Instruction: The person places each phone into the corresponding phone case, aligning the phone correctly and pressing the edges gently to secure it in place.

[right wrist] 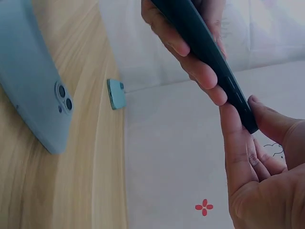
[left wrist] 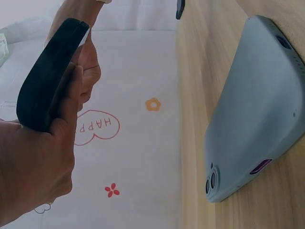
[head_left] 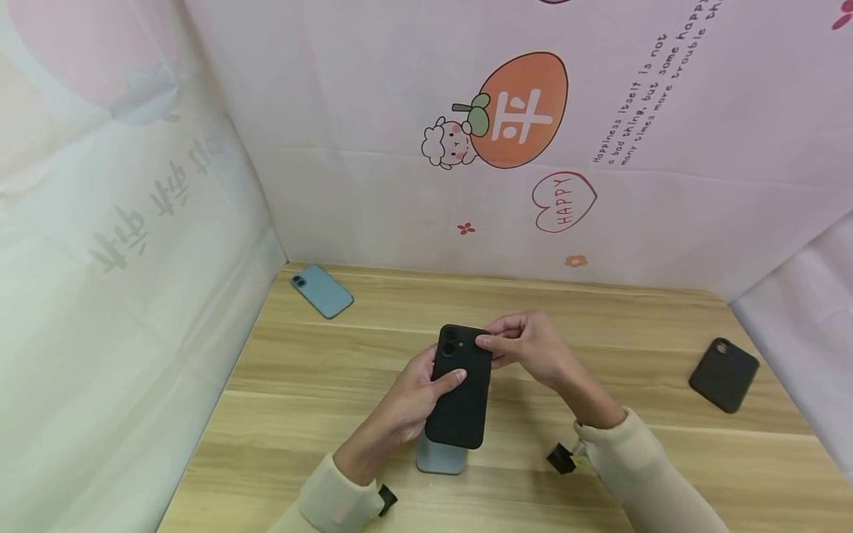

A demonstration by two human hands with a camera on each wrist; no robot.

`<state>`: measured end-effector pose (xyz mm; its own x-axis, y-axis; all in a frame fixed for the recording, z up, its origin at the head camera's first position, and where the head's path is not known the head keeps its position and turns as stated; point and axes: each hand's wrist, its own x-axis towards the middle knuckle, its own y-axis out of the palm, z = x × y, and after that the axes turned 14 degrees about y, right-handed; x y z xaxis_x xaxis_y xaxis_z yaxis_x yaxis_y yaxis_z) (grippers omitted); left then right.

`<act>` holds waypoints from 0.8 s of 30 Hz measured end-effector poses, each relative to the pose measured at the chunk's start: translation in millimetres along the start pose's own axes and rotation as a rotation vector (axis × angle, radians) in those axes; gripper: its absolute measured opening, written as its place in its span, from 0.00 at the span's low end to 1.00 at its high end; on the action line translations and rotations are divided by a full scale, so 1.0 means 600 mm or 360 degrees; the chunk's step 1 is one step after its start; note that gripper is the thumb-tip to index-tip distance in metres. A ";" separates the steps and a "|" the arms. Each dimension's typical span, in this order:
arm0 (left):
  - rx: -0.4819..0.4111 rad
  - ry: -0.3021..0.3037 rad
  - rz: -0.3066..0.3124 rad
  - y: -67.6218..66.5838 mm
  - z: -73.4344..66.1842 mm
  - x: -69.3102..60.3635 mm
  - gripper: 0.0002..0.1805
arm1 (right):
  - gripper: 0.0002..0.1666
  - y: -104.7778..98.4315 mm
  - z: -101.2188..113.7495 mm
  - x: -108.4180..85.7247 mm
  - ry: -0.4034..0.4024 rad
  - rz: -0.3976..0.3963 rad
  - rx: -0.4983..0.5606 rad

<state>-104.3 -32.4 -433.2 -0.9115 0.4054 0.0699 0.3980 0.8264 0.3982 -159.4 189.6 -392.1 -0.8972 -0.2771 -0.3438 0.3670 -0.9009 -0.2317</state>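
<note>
The left hand (head_left: pixel 415 396) grips a matte-black, round-cornered rectangular phone (head_left: pixel 458 411) above the wood-grain table (head_left: pixel 286 392)'s near middle — over a grey-blue rectangular phone (head_left: pixel 441 460) — while the right hand (head_left: pixel 533 349) pinches the black phone's far right corner.

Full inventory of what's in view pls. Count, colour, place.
Held phone: 1, black, between both hands, above the table
Near phone: 1, blue-grey, flat on the table, partly hidden under the held one in the head view
Far phone: 1, light blue, table's far left corner
Phone or case, can't tell: 1, black, right side of table
Table: 1, light wood grain
Backdrop: pale, printed drawings and lettering, around the table
Wrist devices: 2, black, one per cuff
Sleeves: 2, cream
Left grip: 1, bare, holding the phone's side
Right grip: 1, bare, pinching its top right corner
</note>
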 end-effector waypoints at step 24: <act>0.0269 0.0104 -0.0089 -0.017 -0.012 0.002 0.22 | 0.15 0.013 -0.007 -0.013 0.0003 -0.0185 -0.0025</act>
<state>-110.3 -43.0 -430.6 -0.9353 0.3351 0.1134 0.3532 0.9031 0.2445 -148.4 186.5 -395.1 -0.9335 -0.1701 -0.3156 0.2641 -0.9216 -0.2844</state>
